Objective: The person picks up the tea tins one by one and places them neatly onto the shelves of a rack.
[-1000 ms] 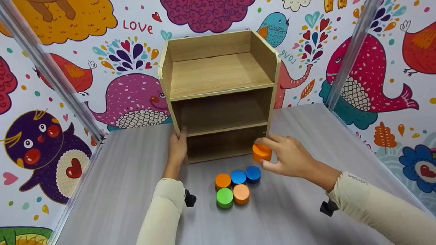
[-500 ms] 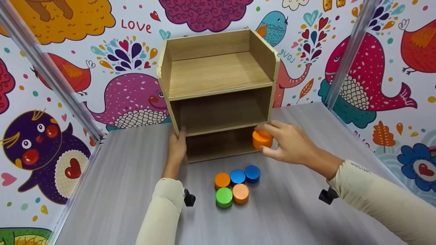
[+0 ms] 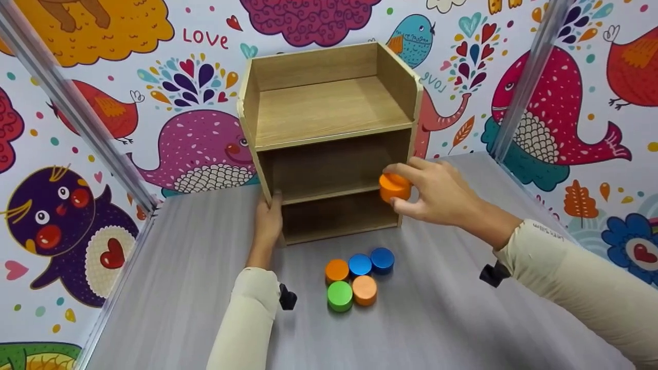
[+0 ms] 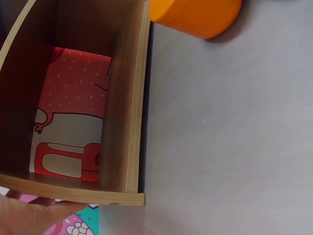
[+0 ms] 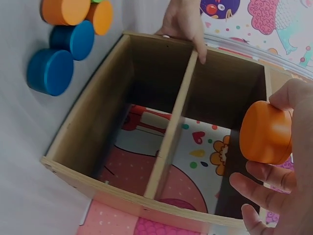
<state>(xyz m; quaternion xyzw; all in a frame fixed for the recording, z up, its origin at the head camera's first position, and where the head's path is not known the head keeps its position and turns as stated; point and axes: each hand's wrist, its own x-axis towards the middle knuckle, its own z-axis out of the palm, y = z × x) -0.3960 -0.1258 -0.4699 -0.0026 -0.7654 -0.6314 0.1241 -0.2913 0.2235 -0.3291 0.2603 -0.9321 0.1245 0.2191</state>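
Pinching a squat orange cylinder (image 3: 391, 190) roughly upright, broader than tall, the right hand (image 3: 439, 192) hovers near the shelf unit's (image 3: 329, 110) right front edge; the left hand (image 3: 268, 221) grips its left side. Grey tabletop (image 3: 180, 288), cartoon-patterned walls (image 3: 308, 20).

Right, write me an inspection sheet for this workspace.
Surface: grey wood-grained tabletop.
Job's things: three-tier light-brown wooden shelf unit; raised orange cylinder; grouped on the tabletop, a second orange cylinder, green cylinder, peach cylinder, two blue cylinders.
Clutter: nothing seen.
Grippers: left hand grips the shelf unit's left side; right hand pinches the raised orange cylinder.
Cables: nothing seen.
Surroundings: white panels printed with colourful cartoon animals; silvery corner posts.
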